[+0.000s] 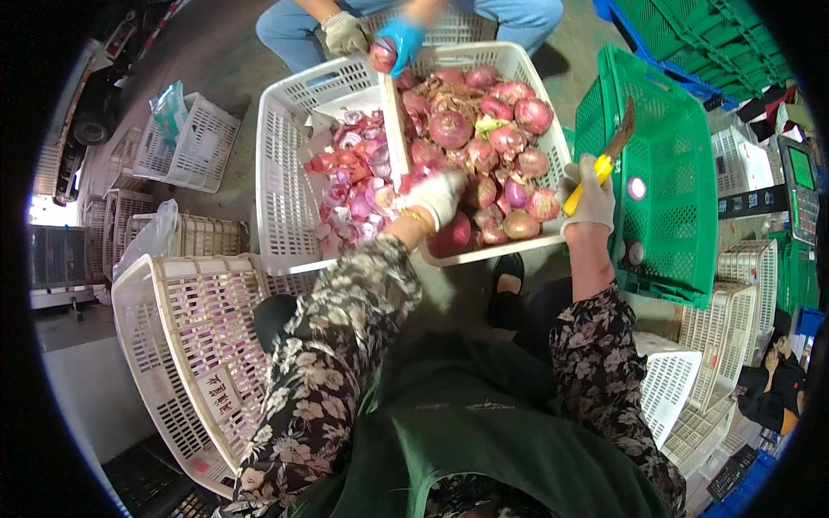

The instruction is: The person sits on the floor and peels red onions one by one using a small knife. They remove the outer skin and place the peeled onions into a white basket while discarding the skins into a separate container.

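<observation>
My left hand (435, 199), in a white glove, is blurred over the near left part of a white plastic crate (562, 149) of red onions (451, 129). Whether its fingers hold an onion cannot be made out. In my gloved right hand (590, 197) is a knife with a yellow handle (603, 169) and a curved, stained blade (625, 126) pointing up and away. That hand is at the crate's right rim, beside a green plastic crate (673, 168) with a peeled onion (636, 188) inside. To the left, another white crate (285, 168) contains onion skins and trimmings (353, 175).
Across the crates sits a person in jeans, whose blue-gloved hand (403, 42) holds a red onion (383, 54); their other glove (344, 32) is beside it. Stacked white crates (207, 324) flank my left leg. A digital scale (800, 175) stands at the right.
</observation>
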Motion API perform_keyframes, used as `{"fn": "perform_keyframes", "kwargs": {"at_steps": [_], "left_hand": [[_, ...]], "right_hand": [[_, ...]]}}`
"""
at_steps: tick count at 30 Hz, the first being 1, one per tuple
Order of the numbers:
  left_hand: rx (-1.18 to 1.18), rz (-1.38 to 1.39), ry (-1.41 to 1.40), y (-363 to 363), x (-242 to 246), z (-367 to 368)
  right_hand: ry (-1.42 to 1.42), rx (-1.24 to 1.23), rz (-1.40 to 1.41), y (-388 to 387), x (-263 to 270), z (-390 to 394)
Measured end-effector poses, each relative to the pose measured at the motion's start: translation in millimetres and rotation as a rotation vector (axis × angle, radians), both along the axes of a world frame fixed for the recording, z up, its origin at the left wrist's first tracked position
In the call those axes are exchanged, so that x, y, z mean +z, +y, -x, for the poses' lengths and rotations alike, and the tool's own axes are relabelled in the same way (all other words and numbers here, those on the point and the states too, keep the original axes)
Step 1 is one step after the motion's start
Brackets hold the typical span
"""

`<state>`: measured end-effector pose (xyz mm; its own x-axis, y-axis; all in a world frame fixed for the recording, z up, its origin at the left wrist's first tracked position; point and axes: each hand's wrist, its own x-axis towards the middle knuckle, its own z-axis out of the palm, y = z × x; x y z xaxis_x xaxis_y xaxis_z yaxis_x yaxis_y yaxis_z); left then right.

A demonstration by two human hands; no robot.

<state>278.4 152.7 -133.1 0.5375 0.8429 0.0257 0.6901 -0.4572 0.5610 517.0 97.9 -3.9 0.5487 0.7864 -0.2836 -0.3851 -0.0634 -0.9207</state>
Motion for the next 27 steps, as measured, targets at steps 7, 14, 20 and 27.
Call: {"fn": "perform_keyframes", "kwargs": {"at_steps": [7,14,20,27], "left_hand": [[0.243,-0.022,-0.271,38,22,24],[-0.009,0.235,0.844,-64,12,-40],[0.069,0.515,0.817,-34,-10,-57],[0.107,0.439,0.380,-4,8,-21]], "right_hand": [[0.043,0.038,-0.030,-6,-8,-15],[0.122,0.032,-0.039,-6,1,-6],[0.102,0.036,0.015,-7,-2,-5],[0.121,0.053,0.092,-2,1,-1]]}}
